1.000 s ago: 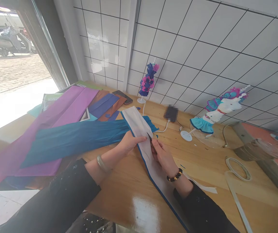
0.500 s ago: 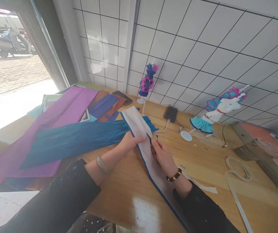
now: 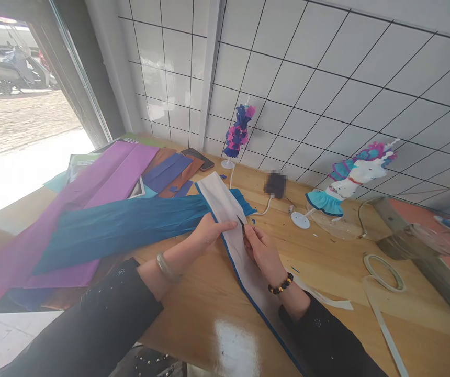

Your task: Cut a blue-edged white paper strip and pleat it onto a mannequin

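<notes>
A long white paper strip with a blue edge (image 3: 225, 201) runs slantwise from the middle of the table toward my right forearm. My left hand (image 3: 208, 230) pinches its left edge, thumb on top and fingers underneath. Close by, over the strip's right side, my right hand (image 3: 262, 246) is closed on small dark scissors (image 3: 241, 222); only their pointed blades show, and the handles are hidden in my fingers. Crumpled blue crepe paper (image 3: 131, 222) lies under the strip's far end and stretches left.
Purple paper sheets (image 3: 107, 178) and a phone (image 3: 197, 158) lie on the left. Two dressed figures on white stands, one navy and pink (image 3: 237, 131), one white and turquoise (image 3: 350, 180), are near the tiled wall. A tape roll (image 3: 384, 272) rests at right.
Both hands, the strip and the scissors stay almost where they were. The view has shifted very slightly, so things at the right appear a little further left.
</notes>
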Demonstrator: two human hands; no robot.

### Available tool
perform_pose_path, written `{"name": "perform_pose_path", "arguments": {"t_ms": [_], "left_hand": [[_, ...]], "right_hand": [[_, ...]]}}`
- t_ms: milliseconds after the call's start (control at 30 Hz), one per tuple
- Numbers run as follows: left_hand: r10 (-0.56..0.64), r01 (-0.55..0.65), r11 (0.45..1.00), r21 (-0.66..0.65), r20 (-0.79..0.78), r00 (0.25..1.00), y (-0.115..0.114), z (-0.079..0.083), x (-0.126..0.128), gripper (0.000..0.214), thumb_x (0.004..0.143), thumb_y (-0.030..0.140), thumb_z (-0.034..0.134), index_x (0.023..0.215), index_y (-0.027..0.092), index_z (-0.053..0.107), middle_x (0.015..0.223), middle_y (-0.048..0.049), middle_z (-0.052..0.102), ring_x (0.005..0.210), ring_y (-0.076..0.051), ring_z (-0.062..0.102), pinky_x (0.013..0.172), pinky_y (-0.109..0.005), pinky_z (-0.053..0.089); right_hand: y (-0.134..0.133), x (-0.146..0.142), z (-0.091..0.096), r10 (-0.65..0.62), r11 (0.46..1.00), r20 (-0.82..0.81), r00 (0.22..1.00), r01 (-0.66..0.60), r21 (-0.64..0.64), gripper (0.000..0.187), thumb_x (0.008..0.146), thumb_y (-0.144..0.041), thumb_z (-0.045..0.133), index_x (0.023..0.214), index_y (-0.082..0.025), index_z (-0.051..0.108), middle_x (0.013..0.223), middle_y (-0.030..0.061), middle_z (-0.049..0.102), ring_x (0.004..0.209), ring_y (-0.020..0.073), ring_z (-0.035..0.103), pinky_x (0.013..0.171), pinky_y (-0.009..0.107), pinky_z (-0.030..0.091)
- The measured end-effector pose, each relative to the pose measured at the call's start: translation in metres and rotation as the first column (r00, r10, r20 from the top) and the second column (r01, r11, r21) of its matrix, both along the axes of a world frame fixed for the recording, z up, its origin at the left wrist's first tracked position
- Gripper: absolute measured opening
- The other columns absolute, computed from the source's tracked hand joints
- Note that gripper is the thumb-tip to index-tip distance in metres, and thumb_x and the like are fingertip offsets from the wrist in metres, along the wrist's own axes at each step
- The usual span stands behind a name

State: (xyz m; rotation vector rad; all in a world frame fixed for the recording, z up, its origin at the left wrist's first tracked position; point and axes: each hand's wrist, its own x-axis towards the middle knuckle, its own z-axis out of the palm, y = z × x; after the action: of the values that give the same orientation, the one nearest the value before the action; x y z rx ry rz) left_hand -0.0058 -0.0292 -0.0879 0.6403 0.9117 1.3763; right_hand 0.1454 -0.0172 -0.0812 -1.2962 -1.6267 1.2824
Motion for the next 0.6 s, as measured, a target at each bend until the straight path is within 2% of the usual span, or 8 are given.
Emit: {"name": "perform_pose_path", "arguments": {"t_ms": [333, 500, 600], "left_hand": [[-0.008, 0.008, 0.999, -0.035, -0.002, 1.000, 0.001, 0.000, -0.002, 0.042, 0.051, 0.024, 0.083, 0.089, 0.013, 0.068, 0.091, -0.0116, 0.072, 0.094, -0.032, 0.063, 0.082, -0.043, 0.048], [0.018, -0.018, 0.999, -0.038, 0.016, 1.000, 0.002, 0.001, -0.003, 0.043, 0.051, 0.023, 0.083, 0.090, 0.013, 0.068, 0.089, -0.0102, 0.072, 0.094, -0.030, 0.063, 0.084, -0.041, 0.048], [0.035, -0.034, 0.999, -0.025, 0.030, 0.999, 0.003, -0.002, -0.004, 0.041, 0.052, 0.022, 0.082, 0.090, 0.013, 0.067, 0.091, -0.0093, 0.072, 0.096, -0.028, 0.063, 0.087, -0.039, 0.047]], "right_hand": [[-0.004, 0.003, 0.004, 0.021, 1.000, 0.025, 0.999, -0.021, 0.005, 0.051, 0.078, -0.070, 0.043, 0.066, -0.020, 0.048, 0.053, -0.0031, 0.045, 0.045, 0.0105, 0.037, 0.041, 0.024, 0.028], [-0.012, 0.019, 0.013, 0.053, 0.999, 0.057, 0.997, -0.053, -0.003, 0.049, 0.079, -0.065, 0.045, 0.063, -0.020, 0.049, 0.054, -0.0025, 0.046, 0.048, 0.0110, 0.039, 0.043, 0.024, 0.030], [-0.016, 0.030, 0.016, 0.084, 0.996, 0.109, 0.990, -0.085, 0.007, 0.043, 0.082, -0.060, 0.046, 0.072, -0.019, 0.054, 0.060, -0.0017, 0.051, 0.053, 0.0118, 0.043, 0.049, 0.025, 0.034]]}}
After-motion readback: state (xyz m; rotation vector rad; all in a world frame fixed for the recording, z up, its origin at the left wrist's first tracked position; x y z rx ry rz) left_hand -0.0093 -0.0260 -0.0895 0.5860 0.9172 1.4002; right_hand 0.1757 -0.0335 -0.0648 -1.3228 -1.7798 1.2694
